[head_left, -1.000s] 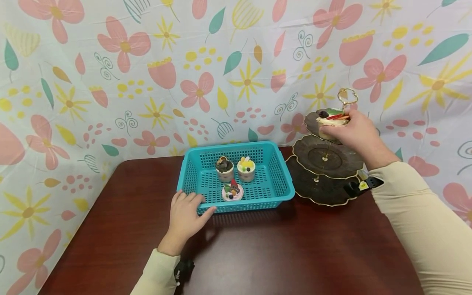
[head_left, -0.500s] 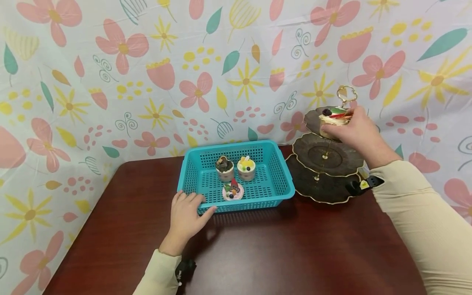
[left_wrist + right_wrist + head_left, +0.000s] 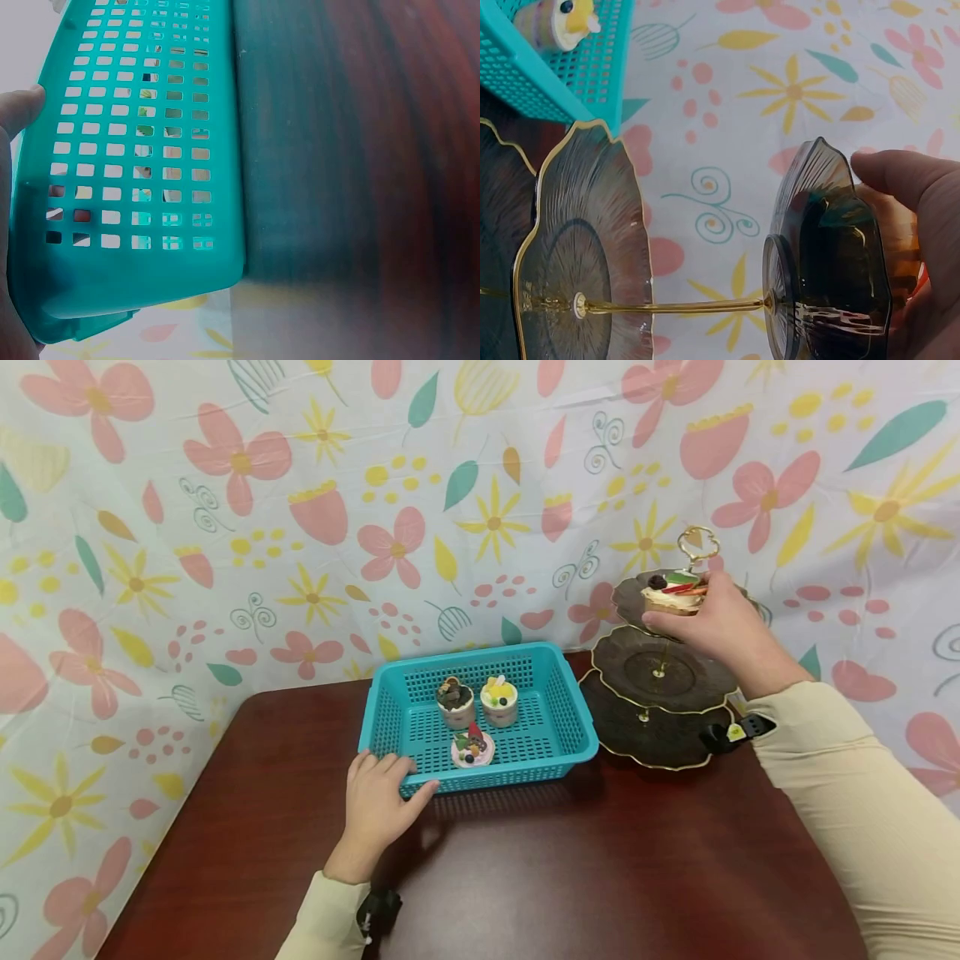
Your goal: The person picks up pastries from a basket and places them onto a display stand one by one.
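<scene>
My right hand holds a cake cup at its side, thumb in front. Cream, a dark berry, red slices and a green leaf top it. It is at the top tier of a dark, gold-edged three-tier stand; whether it touches that plate I cannot tell. In the right wrist view the top tier hides most of the cup. My left hand grips the front-left rim of a turquoise basket. Inside stand a chocolate-topped cup, a yellow-fruit cup and a pink-topped one.
The basket and stand are side by side at the back of a dark red-brown table. A flower-patterned cloth hangs close behind them. The stand's gold ring handle rises right behind the held cup.
The head view has shifted slightly. My right hand and the cake cup sit a little lower against the top tier. My left hand keeps its place on the basket rim.
</scene>
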Demonstrator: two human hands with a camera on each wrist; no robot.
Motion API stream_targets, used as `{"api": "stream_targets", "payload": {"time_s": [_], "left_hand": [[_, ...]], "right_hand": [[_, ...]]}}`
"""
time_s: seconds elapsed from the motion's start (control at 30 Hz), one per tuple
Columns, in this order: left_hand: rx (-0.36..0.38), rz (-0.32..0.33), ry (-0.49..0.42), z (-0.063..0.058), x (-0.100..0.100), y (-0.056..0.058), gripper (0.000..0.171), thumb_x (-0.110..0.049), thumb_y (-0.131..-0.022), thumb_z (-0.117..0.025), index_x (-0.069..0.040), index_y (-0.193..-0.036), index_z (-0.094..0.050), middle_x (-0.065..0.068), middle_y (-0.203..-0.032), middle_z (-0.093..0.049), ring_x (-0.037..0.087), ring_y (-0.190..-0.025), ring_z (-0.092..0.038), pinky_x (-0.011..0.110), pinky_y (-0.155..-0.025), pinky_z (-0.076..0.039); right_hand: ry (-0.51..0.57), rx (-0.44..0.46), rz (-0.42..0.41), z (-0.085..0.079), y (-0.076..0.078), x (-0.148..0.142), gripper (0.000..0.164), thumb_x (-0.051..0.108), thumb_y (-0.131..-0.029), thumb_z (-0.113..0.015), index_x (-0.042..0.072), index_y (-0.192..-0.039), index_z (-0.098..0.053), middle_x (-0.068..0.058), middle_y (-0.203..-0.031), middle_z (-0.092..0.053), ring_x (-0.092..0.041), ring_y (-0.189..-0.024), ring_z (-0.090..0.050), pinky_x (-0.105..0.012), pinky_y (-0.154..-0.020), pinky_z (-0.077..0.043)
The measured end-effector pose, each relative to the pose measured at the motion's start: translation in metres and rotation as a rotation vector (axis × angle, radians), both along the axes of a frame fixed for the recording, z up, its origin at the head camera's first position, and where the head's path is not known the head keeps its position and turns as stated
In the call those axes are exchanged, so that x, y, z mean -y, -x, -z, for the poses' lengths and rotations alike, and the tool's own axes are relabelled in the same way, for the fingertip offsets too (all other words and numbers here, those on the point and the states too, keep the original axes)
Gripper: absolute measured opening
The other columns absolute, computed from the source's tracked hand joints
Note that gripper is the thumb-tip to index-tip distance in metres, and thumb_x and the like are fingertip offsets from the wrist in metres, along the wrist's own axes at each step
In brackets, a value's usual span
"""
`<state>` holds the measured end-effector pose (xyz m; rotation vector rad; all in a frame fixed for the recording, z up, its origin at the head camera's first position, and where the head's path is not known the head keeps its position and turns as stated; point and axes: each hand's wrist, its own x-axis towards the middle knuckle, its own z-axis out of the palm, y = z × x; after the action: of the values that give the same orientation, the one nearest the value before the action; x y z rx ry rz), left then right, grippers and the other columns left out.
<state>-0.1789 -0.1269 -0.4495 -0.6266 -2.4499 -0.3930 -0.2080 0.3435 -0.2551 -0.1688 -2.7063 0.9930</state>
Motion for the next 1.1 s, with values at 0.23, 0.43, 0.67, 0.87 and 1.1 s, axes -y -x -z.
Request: {"api": "stream_targets", "payload": {"time_s": [0.23,0.43,0.67,0.87,1.1], "left_hand": [[-0.032,0.011,-0.012,-0.001,0.001,0.001,0.043,-0.056,-0.085,-0.069,-0.013,-0.090,-0.070,0.005,-0.084,-0.070,0.031,-0.084,-0.061,0.062,-0.104,-0.037],[-0.020,0.001,-0.005,0.000,0.001,0.001,0.042,-0.056,-0.085,-0.070,-0.014,-0.090,-0.069,0.005,-0.084,-0.070,0.031,-0.085,-0.061,0.061,-0.105,-0.037],[0.006,-0.004,-0.002,-0.001,-0.001,-0.002,0.043,-0.055,-0.086,-0.070,-0.012,-0.091,-0.070,0.006,-0.085,-0.070,0.032,-0.086,-0.061,0.062,-0.105,-0.037],[-0.004,0.002,-0.009,0.000,-0.002,-0.003,0.044,-0.054,-0.085,-0.070,-0.011,-0.090,-0.070,0.006,-0.083,-0.070,0.032,-0.085,-0.061,0.062,-0.103,-0.037],[-0.013,0.008,-0.010,0.001,-0.003,-0.001,0.043,-0.055,-0.085,-0.070,-0.012,-0.091,-0.070,0.006,-0.084,-0.070,0.032,-0.085,-0.061,0.061,-0.103,-0.037]], "right_hand": [[0.119,-0.140,0.062,-0.004,-0.002,0.009,0.099,0.053,-0.086,-0.071,0.001,-0.154,-0.021,-0.028,-0.145,-0.039,-0.043,-0.126,-0.045,-0.056,-0.103,-0.036],[0.217,-0.256,0.182,-0.001,-0.008,0.016,0.089,0.049,-0.085,-0.072,0.008,-0.149,-0.027,-0.003,-0.123,-0.041,-0.027,-0.116,-0.043,-0.032,-0.094,-0.037],[0.238,-0.516,0.210,0.016,-0.013,0.027,0.070,0.035,-0.085,-0.075,0.009,-0.139,-0.039,0.013,-0.116,-0.037,-0.016,-0.111,-0.040,-0.027,-0.095,-0.032],[0.112,-0.820,0.143,0.032,-0.017,0.042,0.054,0.022,-0.081,-0.075,-0.008,-0.119,-0.050,0.013,-0.110,-0.039,-0.027,-0.109,-0.042,-0.032,-0.095,-0.031],[0.024,-0.988,-0.060,0.057,-0.022,0.064,0.043,0.027,-0.083,-0.065,-0.009,-0.106,-0.056,-0.026,-0.101,-0.053,-0.039,-0.096,-0.047,-0.037,-0.087,-0.033]]}}
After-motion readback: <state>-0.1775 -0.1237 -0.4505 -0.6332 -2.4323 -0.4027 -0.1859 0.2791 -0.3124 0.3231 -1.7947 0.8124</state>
